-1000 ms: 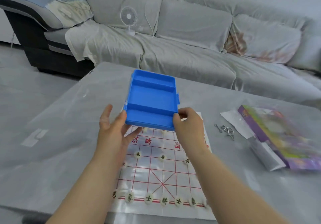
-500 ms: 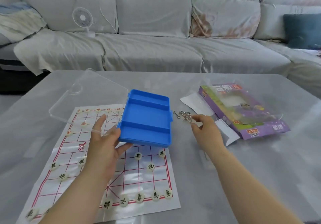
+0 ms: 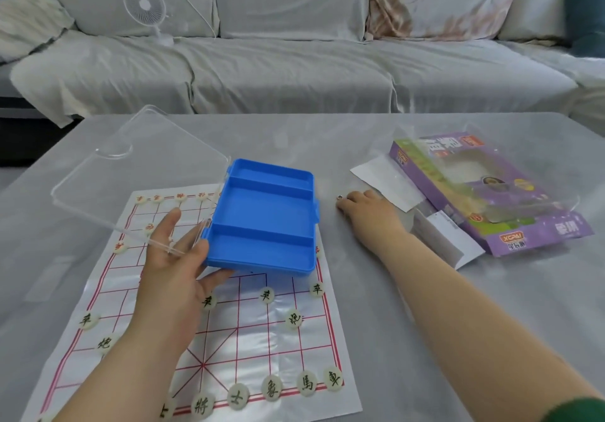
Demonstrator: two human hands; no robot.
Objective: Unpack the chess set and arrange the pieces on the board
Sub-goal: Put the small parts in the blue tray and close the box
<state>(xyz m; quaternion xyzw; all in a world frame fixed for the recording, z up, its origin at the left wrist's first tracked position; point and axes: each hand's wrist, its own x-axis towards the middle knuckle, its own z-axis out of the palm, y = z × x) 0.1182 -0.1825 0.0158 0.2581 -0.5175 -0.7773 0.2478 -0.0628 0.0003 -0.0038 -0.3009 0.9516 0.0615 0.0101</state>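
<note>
Since a second ago, right hand (image 3: 366,212) has left the blue box (image 3: 265,218) and lies palm-down on the table (image 3: 425,323) at 3 o'clock of it, fingertips by a small metal ring (image 3: 339,197); I cannot tell whether it grasps anything. Left hand (image 3: 173,277): pinches the box's near-left corner, thumb beneath, fingers along the hinge side. Box: empty compartments, clear lid (image 3: 131,172) swung open toward 10 o'clock, over the board's far half. Board (image 3: 262,339): 6 o'clock, round pieces (image 3: 307,384) set out on it. Purple package (image 3: 484,192): 3 o'clock.
</note>
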